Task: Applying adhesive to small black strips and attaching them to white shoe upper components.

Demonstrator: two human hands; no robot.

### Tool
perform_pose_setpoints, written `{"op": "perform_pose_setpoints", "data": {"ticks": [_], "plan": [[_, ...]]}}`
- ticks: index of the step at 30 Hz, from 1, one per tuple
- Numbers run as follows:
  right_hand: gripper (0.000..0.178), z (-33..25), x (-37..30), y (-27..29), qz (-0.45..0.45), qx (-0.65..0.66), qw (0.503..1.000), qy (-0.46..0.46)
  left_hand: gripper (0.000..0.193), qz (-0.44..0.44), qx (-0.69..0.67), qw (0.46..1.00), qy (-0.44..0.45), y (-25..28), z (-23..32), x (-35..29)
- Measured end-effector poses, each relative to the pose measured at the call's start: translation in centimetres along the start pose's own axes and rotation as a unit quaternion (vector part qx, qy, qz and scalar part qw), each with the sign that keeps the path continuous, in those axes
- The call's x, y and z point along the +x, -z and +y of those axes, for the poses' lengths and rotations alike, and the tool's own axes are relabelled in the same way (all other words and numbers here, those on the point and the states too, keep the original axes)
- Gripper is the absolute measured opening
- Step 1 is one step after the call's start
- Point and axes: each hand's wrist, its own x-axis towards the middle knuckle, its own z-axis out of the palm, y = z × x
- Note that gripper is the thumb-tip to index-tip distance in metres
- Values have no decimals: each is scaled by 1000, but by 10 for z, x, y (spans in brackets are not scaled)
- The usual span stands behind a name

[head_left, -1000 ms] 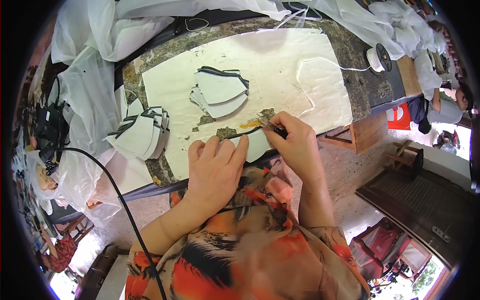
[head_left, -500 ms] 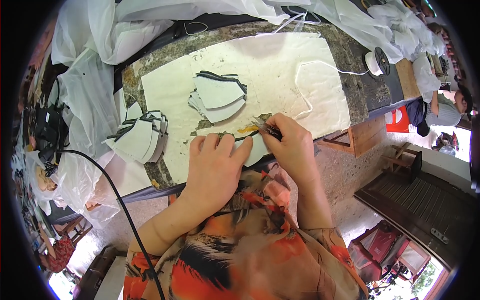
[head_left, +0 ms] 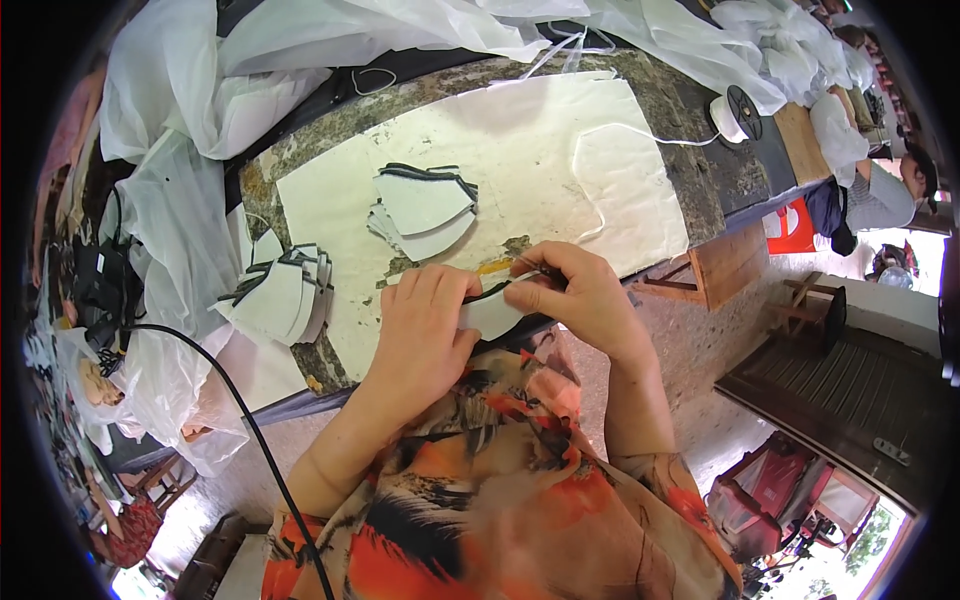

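Observation:
Between my hands, at the table's near edge, is a white curved piece point(head_left: 492, 315) of sheet material with a black strip along its far edge. My left hand point(head_left: 425, 318) is closed on its left end, fingers over the top. At its right end, my right hand point(head_left: 585, 300) pinches the black edge with thumb and forefinger. Something dark shows within the right hand, too hidden to make out. Farther off lies a stack of similar white pieces point(head_left: 425, 205) with black edges. A larger fanned stack point(head_left: 285, 295) rests to the left.
A pale sheet point(head_left: 540, 130) covers the worn table. White cord runs across it from a spool point(head_left: 735, 118) at the right. Translucent plastic point(head_left: 370, 35) lies along the back; plastic bags point(head_left: 180, 380) hang at the left. A black cable point(head_left: 235, 400) passes near my left arm.
A pointed metal tool showed in my right hand before; its tip no longer shows. The right thumb and forefinger have come onto the piece's edge. The piece and my left hand have shifted slightly left.

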Motion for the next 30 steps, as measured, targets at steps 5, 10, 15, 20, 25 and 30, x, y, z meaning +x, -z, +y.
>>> {"op": "perform_pose_setpoints", "data": {"ticks": [5,10,15,20,25,30], "plan": [[21,-1,2,0,-95,16,995,-27,43,8,-114,993,35,13,9,3],[20,-5,2,-7,-77,18,992,97,16,-100,-204,966,127,26,0,15],[28,-11,2,14,-123,-110,956,244,13,-159,-347,892,241,41,-22,9],[25,-25,3,-2,-88,-261,933,233,19,-156,-424,850,272,51,-30,-1],[31,-30,10,-3,-132,-175,952,212,24,-141,-458,839,257,41,-27,-4],[34,-31,9,-2,-140,-142,962,189,24,-121,-514,811,251,36,-22,-4]]}}
